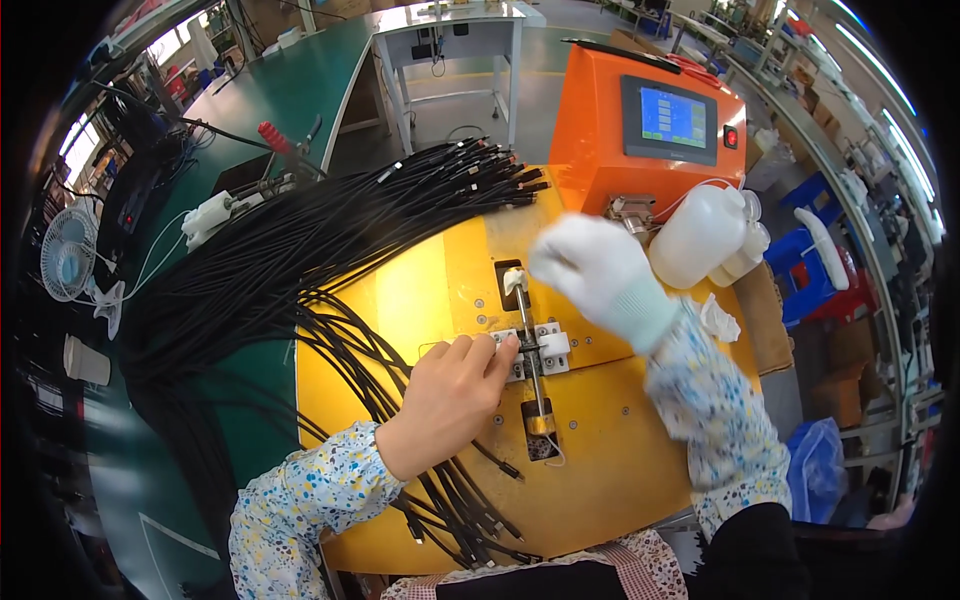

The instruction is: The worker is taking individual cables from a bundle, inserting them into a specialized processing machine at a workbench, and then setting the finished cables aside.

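On the yellow worktop [600, 490], approx. mid, sits a white fixture [554, 346] w/ a metal rod [533, 372] lying across it, prob. so both hands can get at it from either side. Rod's far end has a white tip [515, 281], near end a brass collar [540, 422], each over a dark cutout, maybe for clearance.

Black cable bundle [330, 225] is heaped at far left, ends fanned toward the orange machine [590, 125], prob. to keep ends within reach; a smaller cable group [350, 345] runs down the left side, passing by the left forearm, ends near the front edge. White bottle [690, 245] stands just beside the machine, tissue [719, 318] nearer the person, both off to the right, prob. out of the way.

Left hand [450, 390]: bare, fingers bent, narrow, thumb & index tips at the fixture's left side, seemingly steadying a small dark piece there; can't tell if it's pinched. Right hand [592, 268]: white glove, blurred, fingers curled fist-like beside the rod's far end, apart from the fixture; can't tell if anything's inside
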A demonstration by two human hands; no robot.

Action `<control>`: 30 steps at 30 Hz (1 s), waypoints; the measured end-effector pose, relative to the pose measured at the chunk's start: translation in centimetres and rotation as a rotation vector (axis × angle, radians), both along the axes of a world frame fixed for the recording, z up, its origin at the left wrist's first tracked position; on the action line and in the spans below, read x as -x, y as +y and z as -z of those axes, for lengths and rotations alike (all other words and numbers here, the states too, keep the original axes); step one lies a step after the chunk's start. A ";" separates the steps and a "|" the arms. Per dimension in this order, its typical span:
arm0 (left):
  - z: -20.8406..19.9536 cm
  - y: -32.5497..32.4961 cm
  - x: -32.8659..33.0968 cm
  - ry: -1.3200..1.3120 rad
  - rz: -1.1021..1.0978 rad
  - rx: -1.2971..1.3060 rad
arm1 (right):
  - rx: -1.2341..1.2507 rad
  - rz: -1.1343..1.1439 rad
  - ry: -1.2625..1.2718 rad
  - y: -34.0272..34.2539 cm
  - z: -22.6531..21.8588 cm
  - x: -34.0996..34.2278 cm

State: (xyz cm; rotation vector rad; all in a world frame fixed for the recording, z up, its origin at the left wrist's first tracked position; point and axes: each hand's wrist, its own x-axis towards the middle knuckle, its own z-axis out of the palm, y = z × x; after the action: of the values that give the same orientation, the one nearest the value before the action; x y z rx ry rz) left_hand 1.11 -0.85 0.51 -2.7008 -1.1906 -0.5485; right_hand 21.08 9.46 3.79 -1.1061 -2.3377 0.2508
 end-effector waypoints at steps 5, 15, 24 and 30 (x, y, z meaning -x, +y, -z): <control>0.1 0.2 -0.6 -0.032 0.026 -0.015 | -0.143 0.111 -0.524 7.9 -0.5 5.4; 0.2 0.3 -0.5 -0.091 0.040 0.037 | -0.345 0.003 -0.832 13.0 1.6 6.6; 0.7 0.9 0.6 -0.190 -0.059 0.094 | -0.664 0.043 -0.397 2.2 -5.2 2.8; 0.2 1.9 1.1 -0.213 -0.072 0.241 | -0.557 0.093 -0.361 0.0 -3.9 -0.7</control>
State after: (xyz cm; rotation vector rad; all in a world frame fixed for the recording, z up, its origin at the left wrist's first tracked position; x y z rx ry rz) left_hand 0.02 1.05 0.36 -2.8380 -1.4906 -0.7422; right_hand 21.83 9.44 7.74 -1.0252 -2.4193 -0.6482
